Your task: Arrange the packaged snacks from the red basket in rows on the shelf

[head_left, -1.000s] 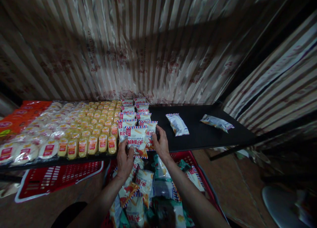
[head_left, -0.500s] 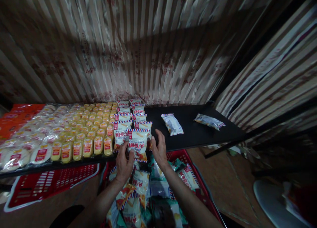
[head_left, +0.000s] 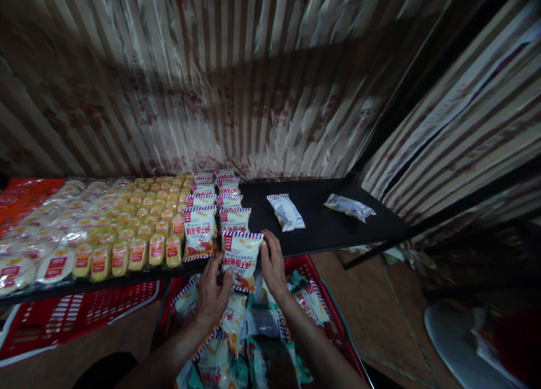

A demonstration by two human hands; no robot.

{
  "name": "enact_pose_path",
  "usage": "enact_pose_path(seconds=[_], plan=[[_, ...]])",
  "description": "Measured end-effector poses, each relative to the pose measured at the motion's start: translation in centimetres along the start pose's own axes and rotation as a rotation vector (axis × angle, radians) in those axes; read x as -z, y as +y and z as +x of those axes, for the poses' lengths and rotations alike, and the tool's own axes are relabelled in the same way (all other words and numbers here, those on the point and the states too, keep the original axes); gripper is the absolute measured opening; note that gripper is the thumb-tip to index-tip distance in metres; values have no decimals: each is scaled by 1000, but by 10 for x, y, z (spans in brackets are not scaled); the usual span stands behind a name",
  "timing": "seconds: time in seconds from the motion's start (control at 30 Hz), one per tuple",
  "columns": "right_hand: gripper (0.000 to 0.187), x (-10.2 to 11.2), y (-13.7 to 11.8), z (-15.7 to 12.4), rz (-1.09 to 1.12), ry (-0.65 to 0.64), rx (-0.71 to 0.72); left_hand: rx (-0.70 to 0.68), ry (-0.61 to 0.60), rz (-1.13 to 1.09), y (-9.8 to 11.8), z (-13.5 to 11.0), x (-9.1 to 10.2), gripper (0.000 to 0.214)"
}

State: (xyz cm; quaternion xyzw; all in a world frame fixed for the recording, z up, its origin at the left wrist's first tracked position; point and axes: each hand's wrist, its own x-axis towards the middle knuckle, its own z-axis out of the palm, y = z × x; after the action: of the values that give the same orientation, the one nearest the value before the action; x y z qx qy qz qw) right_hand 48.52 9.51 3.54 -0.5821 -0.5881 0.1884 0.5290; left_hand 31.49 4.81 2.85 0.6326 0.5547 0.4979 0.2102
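Observation:
Between my hands a white snack bag (head_left: 242, 260) with red lettering and striped ends stands at the shelf's front edge. My left hand (head_left: 214, 290) grips its lower left side, thumb across the front. Along the right edge of the bag, the fingers of my right hand (head_left: 274, 263) press from the side. Behind it, two rows of matching snack bags (head_left: 200, 234) run back on the black shelf (head_left: 304, 245). Below my hands, a red shopping basket (head_left: 338, 327) holds more such bags and several green packs (head_left: 270, 361).
Left of the bags lie rows of small yellow wrapped cakes (head_left: 138, 252) and round white packs (head_left: 54, 265). Two snack bags, one (head_left: 286, 212) nearer and one (head_left: 350, 207) farther right, lie on the shelf. Striped curtain (head_left: 253, 84) hangs behind. Another red basket (head_left: 84, 315) sits below left.
The snack bag has come down and toward me, apart from the row behind it. My right hand has closed in on its right edge. The view has turned slightly right.

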Motion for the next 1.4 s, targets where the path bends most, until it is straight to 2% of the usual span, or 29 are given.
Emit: enact_pose_path(seconds=[0.27,0.47,0.63,0.83,0.97,1.07,1.23,1.3,1.4], plan=[[37,13,19,29,111,-36,-61,47,-101,81,-1,-17,3,34],[34,22,27,53,181,-73,-74,-93,-129,150,-9,-19,2,33],[35,24,14,64,193,-105,-64,-65,8,176,-6,-27,9,31],[40,24,3,55,311,-159,-123,81,124,76,23,-50,11,33],[46,35,7,42,297,-154,-196,177,165,-13,41,-55,-7,36],[52,49,7,29,336,-147,-257,247,149,-78,55,-47,-27,36],[59,66,4,14,504,-218,-378,257,130,-144,75,-17,-57,37],[61,70,4,16,558,-270,-386,258,147,-137,79,-2,-69,37],[56,72,6,29,571,-283,-360,241,153,-117,84,22,-89,34]])
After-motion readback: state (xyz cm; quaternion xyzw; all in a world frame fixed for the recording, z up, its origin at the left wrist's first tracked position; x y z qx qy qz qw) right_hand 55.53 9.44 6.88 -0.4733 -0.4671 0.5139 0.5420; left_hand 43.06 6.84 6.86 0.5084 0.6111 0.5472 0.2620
